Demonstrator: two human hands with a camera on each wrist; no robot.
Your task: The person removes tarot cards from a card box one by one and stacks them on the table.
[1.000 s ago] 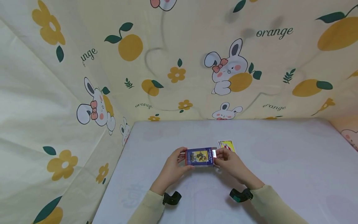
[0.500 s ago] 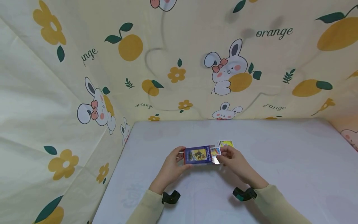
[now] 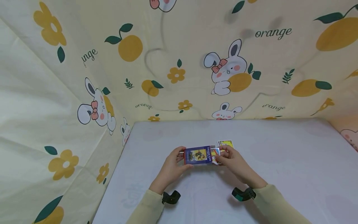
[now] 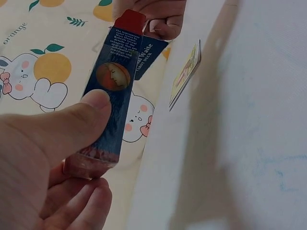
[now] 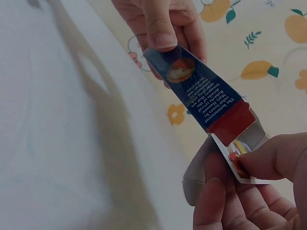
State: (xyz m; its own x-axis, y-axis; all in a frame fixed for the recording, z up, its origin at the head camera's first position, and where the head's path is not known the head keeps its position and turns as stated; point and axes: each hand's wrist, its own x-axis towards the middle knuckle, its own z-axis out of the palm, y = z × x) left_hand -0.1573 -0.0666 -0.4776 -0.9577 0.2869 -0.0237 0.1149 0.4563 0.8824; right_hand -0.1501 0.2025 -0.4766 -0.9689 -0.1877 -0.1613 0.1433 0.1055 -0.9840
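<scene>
My left hand (image 3: 171, 168) grips the closed end of a blue tarot card box (image 3: 196, 155), thumb along its narrow side and fingers beneath. Red trim and a round face picture mark that side of the box (image 4: 112, 76) in the left wrist view. From the box's open right end, colourful tarot cards (image 3: 214, 152) stick partway out. My right hand (image 3: 235, 163) pinches them between thumb and fingers. Close up in the right wrist view, the thumb presses the face of the cards (image 5: 234, 160), beside a folded-out box flap (image 5: 195, 175).
Just behind the right hand, a small stack of yellow-faced cards (image 3: 226, 143) lies on the white tabletop (image 3: 279, 168). A cream cloth with rabbits and oranges (image 3: 181, 37) hangs behind the table and along its left side.
The right hand has moved slightly right and drawn the cards partway out of the box. The box has shifted a little left and tilted. In the last half second, little has moved.
</scene>
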